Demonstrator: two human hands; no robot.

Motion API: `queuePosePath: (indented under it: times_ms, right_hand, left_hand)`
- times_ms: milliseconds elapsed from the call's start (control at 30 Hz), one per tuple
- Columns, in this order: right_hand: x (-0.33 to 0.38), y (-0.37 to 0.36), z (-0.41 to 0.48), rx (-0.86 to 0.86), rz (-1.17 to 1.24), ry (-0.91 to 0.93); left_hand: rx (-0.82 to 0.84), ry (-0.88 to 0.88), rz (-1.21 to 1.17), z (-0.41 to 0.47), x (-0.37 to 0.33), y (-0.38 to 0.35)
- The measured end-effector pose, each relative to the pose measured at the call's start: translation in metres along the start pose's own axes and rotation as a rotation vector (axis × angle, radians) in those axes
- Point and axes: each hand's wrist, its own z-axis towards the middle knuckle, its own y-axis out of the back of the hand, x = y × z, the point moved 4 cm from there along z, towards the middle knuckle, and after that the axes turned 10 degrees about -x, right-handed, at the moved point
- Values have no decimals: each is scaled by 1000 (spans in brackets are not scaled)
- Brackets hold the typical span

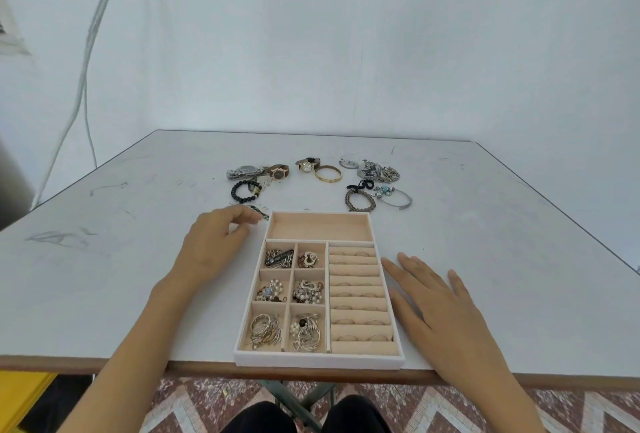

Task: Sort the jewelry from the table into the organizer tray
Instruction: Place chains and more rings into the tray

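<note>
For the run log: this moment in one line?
left hand pinches small dark jewelry piece | right hand flat on white table | white beige-lined organizer tray: far compartment empty

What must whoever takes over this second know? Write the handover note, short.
Left grip: curled at a small dark piece by the far left corner of the tray; a pinch is unclear.
Right grip: flat on the table, right of the tray.
Done: six small compartments and the ring rolls hold pieces.
Left: the long far compartment is bare; watches, gold bangle, bead bracelet, chains lie beyond the tray.
</note>
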Motion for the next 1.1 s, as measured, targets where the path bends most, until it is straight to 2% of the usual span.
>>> queuePosePath:
  times_ms: [200, 367, 467, 567, 600, 633, 667, 867, 1033, 1100]
  right_hand:
    - [0, 2, 0, 0, -13, -6]
    - [-3, 4, 7, -34, 38, -69]
    - [-3, 5, 12, -75, 37, -33]
    - [-7, 13, 15, -265, 48, 27]
    - [-9, 16, 18, -271, 61, 10]
    - [-11, 20, 23, -262, 64, -24]
    - [-11, 25, 29, -181, 87, -57]
    - [-14, 43, 101, 123, 223, -81]
    - [-2, 32, 182, 69, 115, -73]
    - [8, 22, 200, 102, 88, -69]
  left_hand:
    - [-88, -44, 154, 55, 1, -21]
    - [-125, -154, 221, 88, 0, -50]
    - [-104, -246, 323, 101, 0, -65]
    - [-61, -261, 381, 107, 4, -72]
    - [-57, -262, 394, 108, 6, -72]
    - [-54, -271, 407, 107, 7, -72]
    - [-52, -283, 416, 107, 8, -73]
    - [-56, -355, 434, 107, 9, -78]
    - [-89, -396, 398, 107, 7, -77]
    - [-97, -427, 376, 107, 5, -76]
